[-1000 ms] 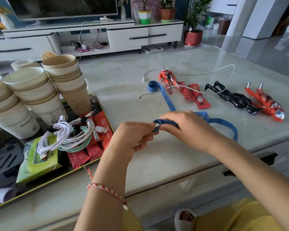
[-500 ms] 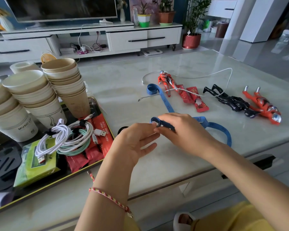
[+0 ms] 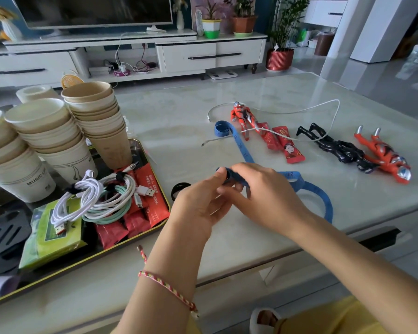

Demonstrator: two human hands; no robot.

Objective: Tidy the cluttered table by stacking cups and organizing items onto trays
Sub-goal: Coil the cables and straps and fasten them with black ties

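A blue measuring tape [image 3: 242, 147] runs across the marble table [image 3: 179, 121] from a curled end at the back to a loop near the front edge. My right hand [image 3: 266, 194] grips a small rolled coil of it. My left hand [image 3: 198, 206] pinches the same coil from the left with thumb and fingertips. The dark tray [image 3: 152, 222] at the left holds stacked paper cups [image 3: 99, 116], coiled white and green cables [image 3: 99, 196], red sachets [image 3: 152, 186] and a green pack [image 3: 51, 232].
On the table behind the tape lie a red toy figure [image 3: 244, 116], two red sachets [image 3: 287, 145], a loose white cable [image 3: 299, 109], a black figure [image 3: 336, 148] and another red figure [image 3: 386, 157]. A small black ring [image 3: 179, 189] sits by my left hand.
Both hands kept turning the coil. The free loop of tape at the right has drawn in a little. My left fingers have closed back onto the coil.
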